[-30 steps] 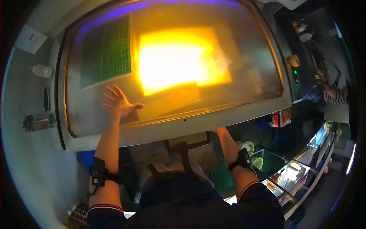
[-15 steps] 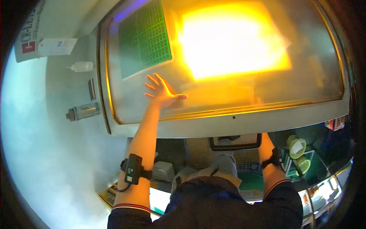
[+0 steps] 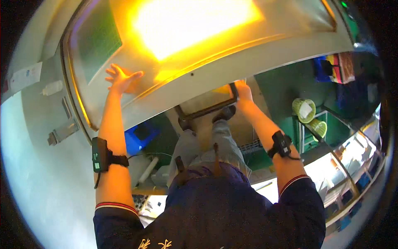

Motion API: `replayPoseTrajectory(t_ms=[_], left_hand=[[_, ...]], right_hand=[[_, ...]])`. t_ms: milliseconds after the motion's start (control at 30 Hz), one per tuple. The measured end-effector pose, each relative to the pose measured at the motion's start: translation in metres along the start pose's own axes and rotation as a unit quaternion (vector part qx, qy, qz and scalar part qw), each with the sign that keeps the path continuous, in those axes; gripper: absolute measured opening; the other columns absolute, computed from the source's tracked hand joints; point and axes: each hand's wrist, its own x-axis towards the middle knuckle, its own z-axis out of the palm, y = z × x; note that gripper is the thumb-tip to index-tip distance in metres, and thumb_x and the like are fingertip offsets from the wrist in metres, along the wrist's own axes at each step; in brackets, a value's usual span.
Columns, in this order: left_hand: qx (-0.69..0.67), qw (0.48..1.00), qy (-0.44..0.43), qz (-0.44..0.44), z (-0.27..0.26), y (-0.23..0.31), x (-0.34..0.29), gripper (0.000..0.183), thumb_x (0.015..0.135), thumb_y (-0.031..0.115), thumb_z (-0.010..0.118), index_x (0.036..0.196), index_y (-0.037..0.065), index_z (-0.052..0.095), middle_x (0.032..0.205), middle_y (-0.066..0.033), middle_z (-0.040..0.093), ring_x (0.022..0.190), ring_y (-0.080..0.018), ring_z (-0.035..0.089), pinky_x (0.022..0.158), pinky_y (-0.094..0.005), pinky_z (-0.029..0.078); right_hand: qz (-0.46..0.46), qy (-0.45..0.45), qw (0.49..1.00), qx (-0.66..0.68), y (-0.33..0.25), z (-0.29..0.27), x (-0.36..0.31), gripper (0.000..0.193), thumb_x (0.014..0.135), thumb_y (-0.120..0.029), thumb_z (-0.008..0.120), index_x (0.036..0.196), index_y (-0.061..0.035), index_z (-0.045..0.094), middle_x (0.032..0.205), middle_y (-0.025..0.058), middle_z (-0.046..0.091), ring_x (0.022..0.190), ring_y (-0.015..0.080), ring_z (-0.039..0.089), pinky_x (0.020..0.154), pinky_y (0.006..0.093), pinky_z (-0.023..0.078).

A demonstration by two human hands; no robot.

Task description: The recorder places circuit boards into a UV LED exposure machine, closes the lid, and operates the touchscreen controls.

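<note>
Dim workroom, with dark green floor (image 3: pixel 271 85) below the front edge of the glass panel (image 3: pixel 290 31) and yellow light (image 3: pixel 195 20) blazing through its middle. In the head view, half a second on, shows the right hand (image 3: pixel 243 89) out below the panel's front edge, no longer cut off at the wrist, allowing for a shift of the view. Probably means two-handed work across that edge, with steadying from above. Lies just below the same edge, the black frame (image 3: pixel 209 110), with its right end against or just beside the right fingers; cannot tell whether curled around it, being partly hidden. Over the panel's near left part, holds nothing with the left hand (image 3: pixel 119 81), splayed near a green gridded sheet (image 3: pixel 99 43); cannot confirm contact with the glass.
</note>
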Motion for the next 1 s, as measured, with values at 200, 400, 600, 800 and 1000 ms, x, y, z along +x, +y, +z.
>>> replayPoseTrajectory(t_ms=[200, 400, 600, 800, 1000], left_hand=[[-0.01, 0.999, -0.005, 0.04, 0.045, 0.015, 0.019, 0.163, 0.041, 0.088, 0.073, 0.153, 0.002, -0.009, 0.155, -0.0326, -0.017, 0.14, -0.0589, -0.013, 0.108, -0.0734, 0.005], [0.031, 0.999, -0.021, 0.016, 0.023, 0.018, 0.005, 0.156, 0.048, 0.091, 0.066, 0.153, 0.006, -0.011, 0.156, -0.0327, -0.016, 0.14, -0.0586, -0.013, 0.111, -0.0705, 0.0], [0.056, 0.991, 0.118, -0.006, 0.03, -0.014, 0.02, 0.144, 0.052, 0.092, 0.06, 0.156, 0.016, -0.005, 0.161, -0.0217, -0.013, 0.145, -0.0518, 0.001, 0.107, -0.0742, 0.008], [-0.463, 0.858, 0.005, 0.22, 0.011, -0.054, -0.005, 0.112, 0.074, 0.055, 0.078, 0.156, 0.01, 0.017, 0.158, -0.021, 0.023, 0.144, -0.0352, 0.026, 0.116, -0.0484, 0.024], [0.136, 0.853, 0.196, 0.463, -0.062, 0.019, -0.175, 0.106, 0.071, 0.05, 0.082, 0.153, 0.012, 0.028, 0.157, -0.0174, 0.029, 0.143, -0.0367, 0.031, 0.116, -0.0497, 0.025]], right_hand=[[0.409, -0.144, 0.831, 0.349, 0.095, -0.027, -0.236, 0.049, 0.074, -0.022, 0.067, 0.121, -0.0072, 0.064, 0.094, 0.0167, 0.071, 0.086, 0.0309, 0.069, 0.074, 0.0418, 0.053], [0.591, 0.23, 0.593, 0.496, 0.055, -0.094, -0.411, 0.035, 0.068, 0.001, 0.055, 0.103, -0.0002, 0.061, 0.079, 0.0047, 0.058, 0.067, 0.0154, 0.054, 0.06, 0.0295, 0.043], [0.502, 0.328, 0.643, 0.476, 0.049, -0.198, -0.4, 0.041, 0.069, 0.003, 0.054, 0.11, -0.002, 0.061, 0.081, 0.0012, 0.06, 0.067, 0.0142, 0.055, 0.06, 0.0267, 0.044], [0.223, 0.08, 0.964, 0.118, 0.039, -0.306, -0.207, 0.053, 0.078, -0.015, 0.062, 0.131, -0.013, 0.057, 0.103, 0.0226, 0.068, 0.098, 0.0413, 0.064, 0.085, 0.0455, 0.051], [-0.141, 0.015, 0.984, -0.108, -0.09, -0.327, -0.013, 0.043, 0.076, -0.011, 0.061, 0.118, -0.016, 0.063, 0.092, 0.0183, 0.069, 0.09, 0.0363, 0.067, 0.079, 0.0466, 0.052]])
